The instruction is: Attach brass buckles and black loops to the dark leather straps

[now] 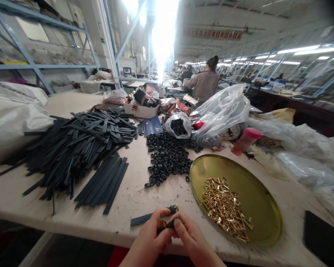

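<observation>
My left hand (149, 239) and my right hand (189, 234) meet at the table's near edge. Together they pinch a dark strap (147, 218) with a gold buckle (163, 223) and a small black loop at its end. The strap's free end lies on the table, pointing left. Just to the right sits a round gold tray (256, 193) holding a heap of gold buckles (224, 208). Ahead of my hands lies a pile of small black loops (167, 159).
A big heap of dark straps (78, 148) covers the left of the table, beside white sacks (11, 115). Plastic bags (222, 111), a pink-capped bottle (243, 141) and boxes crowd the far side. A dark phone (323, 241) lies at right. A person (204, 83) works further back.
</observation>
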`<control>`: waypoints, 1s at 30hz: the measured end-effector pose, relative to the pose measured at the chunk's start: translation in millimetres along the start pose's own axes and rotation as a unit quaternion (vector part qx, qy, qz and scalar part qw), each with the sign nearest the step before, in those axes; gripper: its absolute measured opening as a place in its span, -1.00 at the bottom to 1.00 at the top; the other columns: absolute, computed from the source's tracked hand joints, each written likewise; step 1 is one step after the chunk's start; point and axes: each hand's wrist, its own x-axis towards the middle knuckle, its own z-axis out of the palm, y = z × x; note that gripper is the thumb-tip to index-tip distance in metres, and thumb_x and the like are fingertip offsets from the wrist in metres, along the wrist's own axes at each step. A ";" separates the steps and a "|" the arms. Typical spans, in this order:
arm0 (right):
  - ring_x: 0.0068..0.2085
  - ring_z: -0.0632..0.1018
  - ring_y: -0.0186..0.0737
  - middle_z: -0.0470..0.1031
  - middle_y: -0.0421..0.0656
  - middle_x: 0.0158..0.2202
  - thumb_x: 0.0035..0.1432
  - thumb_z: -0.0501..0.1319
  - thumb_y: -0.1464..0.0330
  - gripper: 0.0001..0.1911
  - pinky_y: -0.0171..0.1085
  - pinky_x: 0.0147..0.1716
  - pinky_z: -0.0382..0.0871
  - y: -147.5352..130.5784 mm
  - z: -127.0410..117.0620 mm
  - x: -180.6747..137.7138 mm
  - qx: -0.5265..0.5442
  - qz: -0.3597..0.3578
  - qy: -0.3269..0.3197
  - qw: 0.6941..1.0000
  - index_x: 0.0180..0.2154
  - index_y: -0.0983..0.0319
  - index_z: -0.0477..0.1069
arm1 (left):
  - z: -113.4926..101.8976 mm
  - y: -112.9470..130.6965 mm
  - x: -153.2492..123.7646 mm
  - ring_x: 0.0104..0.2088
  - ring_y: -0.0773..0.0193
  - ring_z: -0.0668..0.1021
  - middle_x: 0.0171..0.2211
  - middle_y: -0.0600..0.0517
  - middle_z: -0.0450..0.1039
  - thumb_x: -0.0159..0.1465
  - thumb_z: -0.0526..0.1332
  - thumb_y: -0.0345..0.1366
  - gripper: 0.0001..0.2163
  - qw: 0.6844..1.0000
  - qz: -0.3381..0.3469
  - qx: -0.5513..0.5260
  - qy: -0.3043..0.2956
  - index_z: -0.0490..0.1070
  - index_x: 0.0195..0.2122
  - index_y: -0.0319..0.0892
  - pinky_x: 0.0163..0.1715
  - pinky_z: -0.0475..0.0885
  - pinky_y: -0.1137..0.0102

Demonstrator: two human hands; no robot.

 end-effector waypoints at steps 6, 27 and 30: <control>-0.40 0.40 -0.23 0.36 -0.18 -0.45 0.16 0.02 0.34 -0.82 -0.31 -0.40 0.19 3.3 -48.8 85.3 -0.334 -0.052 0.148 0.930 -0.43 0.20 0.32 | -13.2 1.6 20.3 -0.64 0.39 0.26 -0.72 0.20 0.18 0.21 -0.01 -0.15 -0.77 0.995 -0.009 0.079 0.066 0.28 -0.40 -0.20 -0.58 0.13 0.50; -0.40 0.38 -0.21 0.34 -0.19 -0.44 -0.15 0.12 0.47 -0.93 -0.27 -0.36 0.20 40.7 -46.6 107.5 -0.270 -0.029 0.191 0.943 -0.51 0.19 0.31 | -11.1 10.1 76.7 -0.62 0.32 0.41 -0.72 0.16 0.27 0.18 -0.02 -0.24 -0.81 0.969 0.028 0.169 0.178 0.31 -0.44 -0.19 -0.57 0.16 0.49; -0.41 0.38 -0.20 0.34 -0.20 -0.48 -0.14 0.10 0.46 -0.93 -0.24 -0.35 0.21 38.8 -47.4 109.9 -0.211 -0.020 0.202 0.956 -0.50 0.19 0.30 | -10.0 9.6 74.8 -0.63 0.32 0.41 -0.72 0.16 0.27 0.18 -0.02 -0.25 -0.81 0.965 0.033 0.182 0.186 0.32 -0.43 -0.19 -0.57 0.16 0.49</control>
